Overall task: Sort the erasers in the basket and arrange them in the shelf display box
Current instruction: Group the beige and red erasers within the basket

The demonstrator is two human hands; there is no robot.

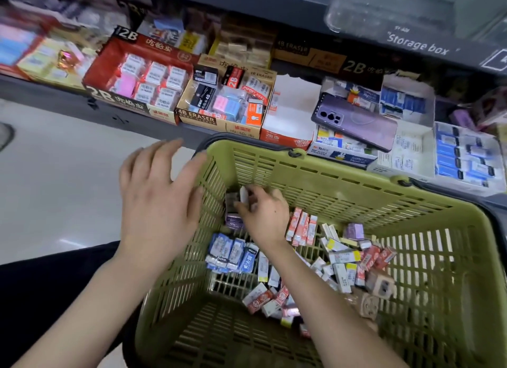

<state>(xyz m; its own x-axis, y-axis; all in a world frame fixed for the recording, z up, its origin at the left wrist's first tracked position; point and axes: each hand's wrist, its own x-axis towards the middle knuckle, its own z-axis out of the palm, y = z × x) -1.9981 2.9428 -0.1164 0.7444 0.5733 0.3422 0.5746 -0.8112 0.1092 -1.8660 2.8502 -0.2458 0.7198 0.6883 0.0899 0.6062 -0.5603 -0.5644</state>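
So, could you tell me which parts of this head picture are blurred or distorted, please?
Head view: the far-left boxes are smeared; the left hand has blurred fingertips; the right hand, pinching an eraser in the basket, is soft too; the shelf edge bows from the wide lens; a faint glare streak lies on the floor.

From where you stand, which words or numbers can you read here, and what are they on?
"2B": red display box.
"4B ERASER": tan display box.
"2B": dark box at the back.
"Storage box": dark label, upper shelf.
"2B": orange-and-white box front.
Print on erasers in the basket, and on the white eraser that the right hand pinches: too blurred.
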